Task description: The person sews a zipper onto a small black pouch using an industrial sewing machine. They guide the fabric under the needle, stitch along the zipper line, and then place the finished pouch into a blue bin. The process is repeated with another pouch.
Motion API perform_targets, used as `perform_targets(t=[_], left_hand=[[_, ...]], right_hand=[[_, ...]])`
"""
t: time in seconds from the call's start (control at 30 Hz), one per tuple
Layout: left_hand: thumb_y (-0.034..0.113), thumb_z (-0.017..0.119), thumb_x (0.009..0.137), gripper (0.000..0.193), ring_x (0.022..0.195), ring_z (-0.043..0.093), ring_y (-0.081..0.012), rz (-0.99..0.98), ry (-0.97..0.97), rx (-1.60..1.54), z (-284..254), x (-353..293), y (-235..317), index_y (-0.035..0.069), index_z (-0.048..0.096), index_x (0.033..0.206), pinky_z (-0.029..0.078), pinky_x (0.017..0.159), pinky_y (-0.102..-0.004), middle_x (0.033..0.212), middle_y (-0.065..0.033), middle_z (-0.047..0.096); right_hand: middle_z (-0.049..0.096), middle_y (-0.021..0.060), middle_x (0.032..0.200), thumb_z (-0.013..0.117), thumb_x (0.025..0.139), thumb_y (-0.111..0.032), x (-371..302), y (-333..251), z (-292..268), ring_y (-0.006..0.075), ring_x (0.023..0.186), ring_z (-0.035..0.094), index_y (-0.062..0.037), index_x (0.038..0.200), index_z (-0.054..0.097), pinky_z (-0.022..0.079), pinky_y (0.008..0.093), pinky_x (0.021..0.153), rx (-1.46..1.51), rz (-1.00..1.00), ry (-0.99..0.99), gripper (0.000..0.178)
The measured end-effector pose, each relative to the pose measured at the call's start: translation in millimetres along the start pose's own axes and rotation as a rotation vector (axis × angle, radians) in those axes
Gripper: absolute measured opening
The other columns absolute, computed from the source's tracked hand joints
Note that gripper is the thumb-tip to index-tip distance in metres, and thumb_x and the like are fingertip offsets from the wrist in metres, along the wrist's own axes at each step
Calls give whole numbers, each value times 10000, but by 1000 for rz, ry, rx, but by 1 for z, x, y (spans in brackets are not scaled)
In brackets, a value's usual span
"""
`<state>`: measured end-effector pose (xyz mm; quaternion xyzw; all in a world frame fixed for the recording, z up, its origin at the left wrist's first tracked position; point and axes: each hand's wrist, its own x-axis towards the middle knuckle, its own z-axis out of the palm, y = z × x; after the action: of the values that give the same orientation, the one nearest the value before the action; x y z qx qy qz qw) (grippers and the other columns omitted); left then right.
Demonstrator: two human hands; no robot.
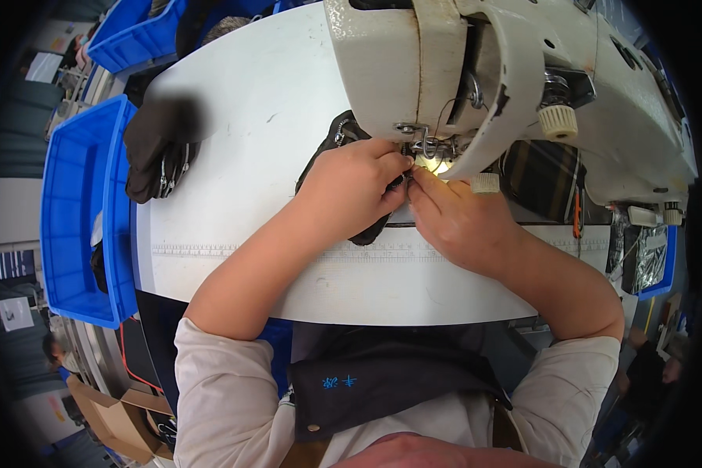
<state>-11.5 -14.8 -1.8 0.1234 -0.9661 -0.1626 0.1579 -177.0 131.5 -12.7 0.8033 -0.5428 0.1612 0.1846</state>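
A dark fabric piece with a metal zipper [340,129] lies on the white table, its front end under the needle area of a white sewing machine [382,66]. My left hand [349,186] covers the middle of the piece, fingers closed on it just left of the presser foot. Beside it, my right hand [462,222] is also closed, thumb and forefinger pinching the piece's edge close to the lit needle spot. Both sets of fingertips almost meet there. What lies beneath the fingers is mostly hidden.
Dark zippered pieces [160,148] are heaped at the table's left edge, next to a blue bin [82,226]. Another blue bin [136,35] stands at the far left. Right of the needle lie a dark striped cloth [540,179] and orange-handled snips [577,214]. A ruler strip [203,250] crosses the table.
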Motion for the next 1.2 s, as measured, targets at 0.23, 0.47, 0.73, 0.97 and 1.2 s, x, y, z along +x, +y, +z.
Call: perform_targets(t=[0.23, 0.47, 0.73, 0.97, 1.2], left_hand=[[190, 735, 851, 295, 943, 707, -266, 33, 12, 89, 9, -2, 5, 36, 725, 1102, 595, 730, -378, 1021, -67, 669], [187, 752, 845, 296, 936, 707, -281, -9, 76, 66, 9, -2, 12, 27, 728, 1093, 593, 732, -389, 1012, -76, 675], [195, 752, 872, 261, 900, 718, -299, -64, 6, -77, -4, -1, 8, 41, 758, 1083, 591, 751, -404, 1013, -89, 698], [190, 741, 885, 279, 947, 700, -270, 18, 17, 58, 4, -5, 12, 24, 712, 1106, 593, 727, -389, 1029, -81, 658], [163, 736, 866, 282, 950, 682, -254, 48, 66, 183, 11, -4, 17, -7, 682, 1085, 595, 679, -352, 1017, -90, 647]], right_hand=[[657, 122, 965, 681, 747, -123, 0, 1, -1, 241, 813, 659, 3, 978, 712, 533, 347, 657, 5, 6, -17, 265], [630, 106, 914, 682, 742, -114, 1, 2, 1, 239, 767, 641, 15, 975, 717, 529, 349, 644, 4, 5, 33, 269], [582, 13, 737, 699, 748, -153, -6, -8, -2, 166, 638, 582, -34, 990, 741, 401, 318, 585, 61, -171, 64, 274], [597, 6, 734, 690, 775, -168, -9, -8, 2, 157, 633, 591, -54, 983, 738, 412, 328, 596, 146, -212, -6, 242], [604, 13, 740, 676, 777, -162, -6, -5, 1, 161, 633, 601, -50, 928, 694, 427, 329, 614, 163, -212, -32, 189]])
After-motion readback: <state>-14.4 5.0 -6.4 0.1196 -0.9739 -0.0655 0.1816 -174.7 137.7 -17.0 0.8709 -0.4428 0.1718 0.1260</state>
